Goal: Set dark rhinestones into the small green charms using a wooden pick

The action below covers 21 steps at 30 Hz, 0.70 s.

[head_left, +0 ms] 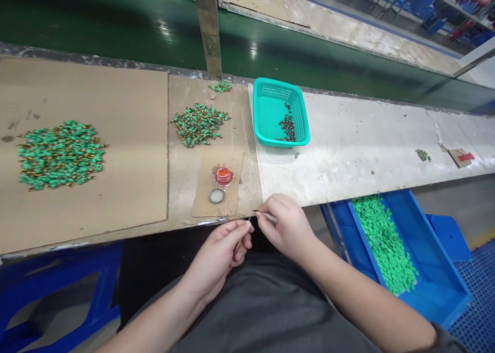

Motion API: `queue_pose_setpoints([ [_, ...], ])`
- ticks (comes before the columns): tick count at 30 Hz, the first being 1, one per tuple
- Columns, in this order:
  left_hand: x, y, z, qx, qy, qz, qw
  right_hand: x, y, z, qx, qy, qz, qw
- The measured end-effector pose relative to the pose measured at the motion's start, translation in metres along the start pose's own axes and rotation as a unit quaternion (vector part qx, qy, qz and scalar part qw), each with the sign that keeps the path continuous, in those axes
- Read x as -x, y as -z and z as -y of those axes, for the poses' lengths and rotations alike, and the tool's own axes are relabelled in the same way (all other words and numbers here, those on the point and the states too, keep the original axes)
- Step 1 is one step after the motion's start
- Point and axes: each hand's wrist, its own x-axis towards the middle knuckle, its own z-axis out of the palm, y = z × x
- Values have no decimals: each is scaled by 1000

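My right hand (286, 223) grips a slim, pen-like tool (271, 218) with a dark pointed tip, aimed left. Beside it, my left hand (228, 242) pinches thumb against fingertips; a tiny light sliver shows there, too small to name. Both hands are close together at the table's front edge. Just beyond them, on a cardboard strip (201, 198), are a small dish of orange-red stuff (224, 175) and a round, bead-rimmed piece with a pale centre (216, 195).
Green-and-gold small pieces lie in a large pile (62, 154) at left and a smaller pile (199, 124) nearer the middle. A turquoise basket (266, 136) holds dark bits. Below the table at right, a blue bin (433, 270) contains green discs (386, 245). A blue stool (104, 286) stands lower left.
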Motion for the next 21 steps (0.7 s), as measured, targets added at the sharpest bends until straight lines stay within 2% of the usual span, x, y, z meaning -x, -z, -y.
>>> queue_pose_setpoints([
  [6,1,0,0,-2,-1,0,1000,0,1,3,-7,-6,13,1000],
  [10,0,-1,1,-1,-1,-1,1000,0,1,3,-5,-21,-1,1000],
  [21,2,1,-1,4,-20,-5,1000,-1,2,0,-24,-12,3,1000],
])
